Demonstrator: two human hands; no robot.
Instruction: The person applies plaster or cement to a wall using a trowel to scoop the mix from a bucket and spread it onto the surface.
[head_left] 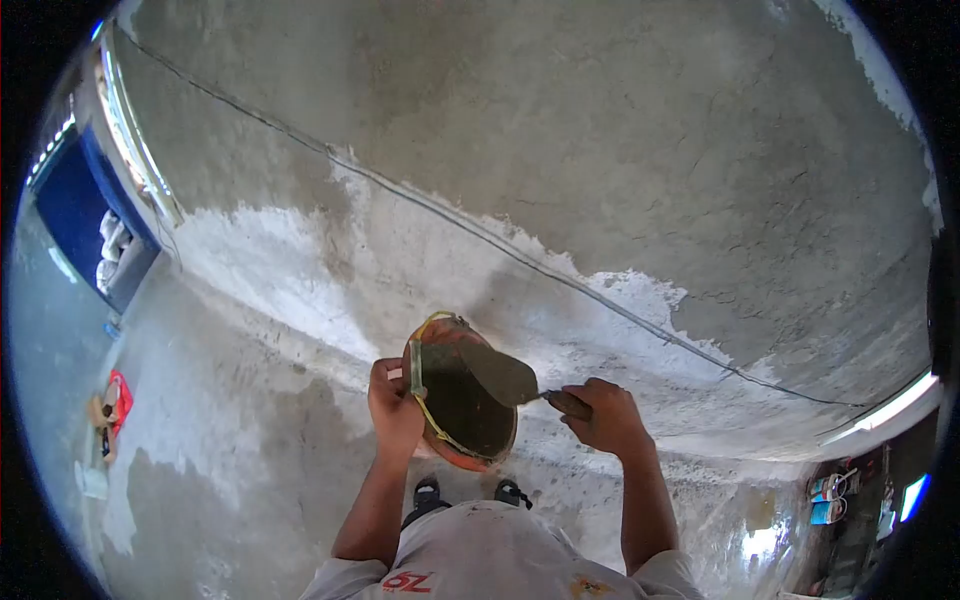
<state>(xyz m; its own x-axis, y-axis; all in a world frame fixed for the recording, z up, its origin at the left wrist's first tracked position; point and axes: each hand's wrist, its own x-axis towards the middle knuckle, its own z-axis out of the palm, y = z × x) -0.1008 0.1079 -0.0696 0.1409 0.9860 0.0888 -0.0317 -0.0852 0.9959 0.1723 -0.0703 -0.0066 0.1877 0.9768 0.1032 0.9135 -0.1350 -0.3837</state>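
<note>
An orange bucket (468, 460) with a yellow cord around its rim is held in front of my body, its mouth facing up toward me. Dark grey wet mortar (450, 405) fills the inside. My left hand (396, 412) is closed on the left side of the bucket's rim. In my right hand (610, 420) is the handle of a trowel (503, 376), gripped at the bucket's right side. Its broad blade reaches over the rim and lies across the mortar, pointing left. The blade's surface is coated in grey.
A plastered wall (600, 120) stands in front, rough grey above and whitish below. A thin cable (450, 213) slants across it. At the left are a blue doorway (75, 195) and a red bag (119, 400); paint pails (822, 510) stand far right.
</note>
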